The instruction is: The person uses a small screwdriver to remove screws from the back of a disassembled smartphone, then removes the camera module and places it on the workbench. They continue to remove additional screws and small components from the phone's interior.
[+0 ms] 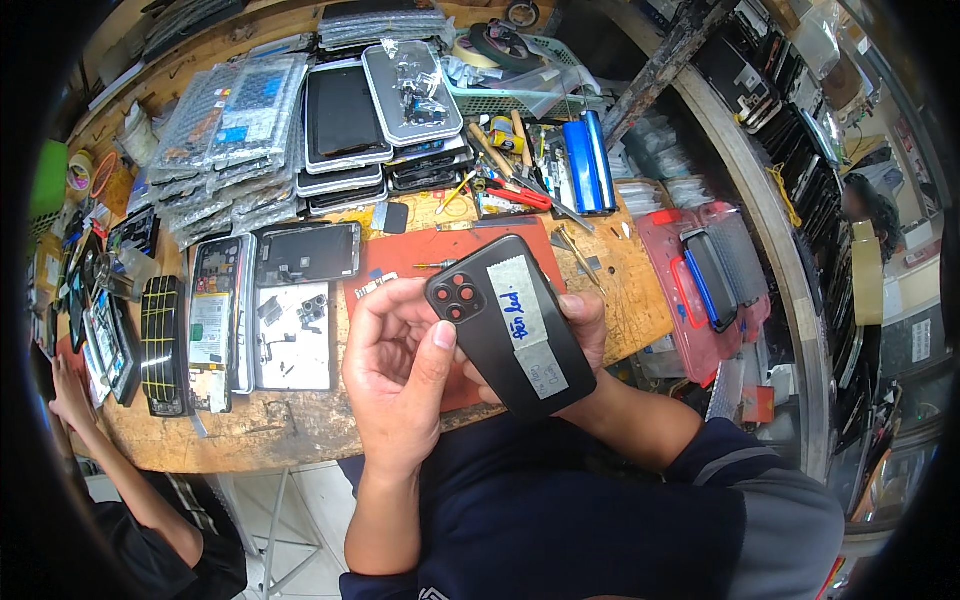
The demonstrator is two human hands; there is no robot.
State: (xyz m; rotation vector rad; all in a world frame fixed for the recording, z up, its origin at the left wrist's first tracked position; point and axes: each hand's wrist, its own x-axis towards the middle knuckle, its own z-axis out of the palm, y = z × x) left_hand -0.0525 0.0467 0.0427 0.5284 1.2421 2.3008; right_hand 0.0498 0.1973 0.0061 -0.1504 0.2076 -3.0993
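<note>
A worn, pale-brown wooden desk (280, 435) carries everything at hand. At its back left rises a tall stack of flat packages in clear bubble wrap (220, 130). A flat, brick-red mat (400, 250) covers the middle. At the right stands a translucent red plastic case (660, 280), with a dark, rounded phone-shaped piece (708, 280) against it. A pale-green plastic basket (500, 103) at the back holds rolls of tape (500, 45) and clear plastic bags. Left of it, a shallow grey rectangular tray (400, 137) bears small metallic and dark parts. Nearer the front, a flat white rectangular tray (300, 370) holds scattered small dark pieces and a camera module (314, 308).

The left hand (395, 365) and the right hand (582, 335) are both closed on a black, rectangular phone back (500, 370), tilted above the mat's front part. The left thumb lies by the camera corner; the right thumb presses the opposite long edge.

2 joined strips of pale, matt tape (528, 325) run down the back: the upper bears bold blue handwriting, the lower fainter marks. A white label with dark print (921, 340) shows at far right.
</note>
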